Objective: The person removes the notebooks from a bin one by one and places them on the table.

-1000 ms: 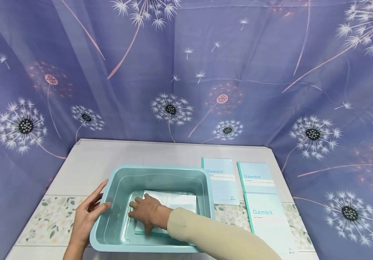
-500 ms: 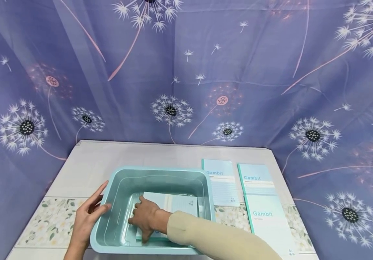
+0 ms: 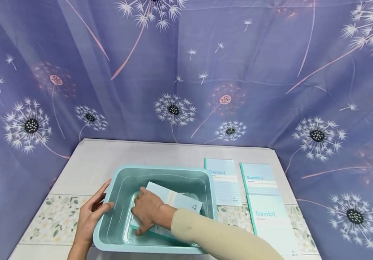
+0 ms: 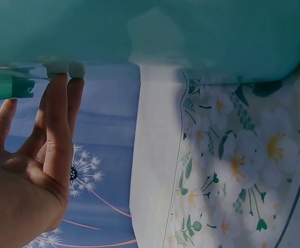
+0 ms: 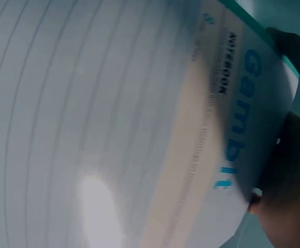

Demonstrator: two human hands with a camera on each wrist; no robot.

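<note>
A pale teal plastic tub [image 3: 155, 248] stands on the table. My left hand [image 3: 89, 216] holds its left rim, with the thumb at the rim; in the left wrist view the fingertips [image 4: 59, 85] reach up to the tub's edge. Inside the tub, my right hand [image 3: 149, 209] grips the left end of a light blue notebook [image 3: 181, 200] with a green spine. In the right wrist view the notebook's cover [image 5: 113, 103] reads "Gambit", and dark fingers [image 5: 294, 49] wrap its end. The notebook lies turned at a slant, its far corner up near the back wall of the tub.
Right of the tub lies one Gambit notebook [image 3: 223, 186]. Farther right are two more, a back one [image 3: 259, 171] and a front one [image 3: 271, 224] end to end. A purple dandelion-print curtain [image 3: 186, 72] surrounds the white table [image 3: 160, 153], which has a floral band [image 3: 54, 220].
The notebook in the tub has turned clockwise from nearly straight to slanted, its left end's far corner rising. My right hand has closed round its end. My left hand keeps its place.
</note>
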